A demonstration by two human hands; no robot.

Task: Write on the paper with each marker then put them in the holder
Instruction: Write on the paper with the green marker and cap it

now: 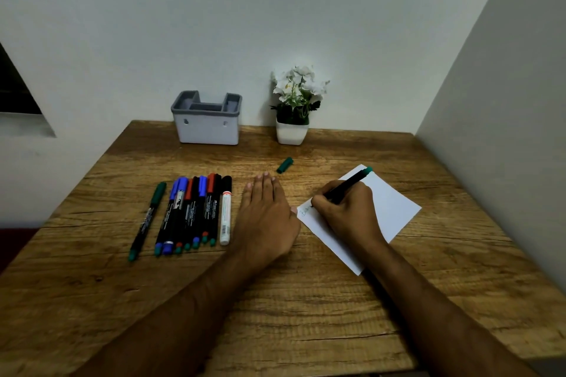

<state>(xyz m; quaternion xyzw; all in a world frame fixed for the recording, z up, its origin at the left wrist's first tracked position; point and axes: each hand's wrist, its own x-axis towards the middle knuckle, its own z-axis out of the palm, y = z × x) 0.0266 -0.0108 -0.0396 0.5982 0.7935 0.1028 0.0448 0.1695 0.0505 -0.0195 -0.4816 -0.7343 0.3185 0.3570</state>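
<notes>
Nearest to me, both forearms reach out over the wooden bench point(306, 315). I have my right hand point(346, 211) curled round the green marker point(349, 185), its tip hidden behind my fingers at the left end of the paper point(395, 208), where a few green letters show. My left hand point(265, 217) lies flat and relaxed on the bench just beside the paper, the thumb at the sheet's edge. To write well, I judge the thumb should press on that corner so the sheet does not slide, and my strokes should stay light and run rightward onto bare paper. The marker's green cap point(284, 165) lies loose between the paper and the flower pot point(292, 131); I'll need it before stowing. The holder point(208, 128) stands at the back by the wall, nothing showing inside it. The other markers point(190, 211) lie capped in a row to my left.
</notes>
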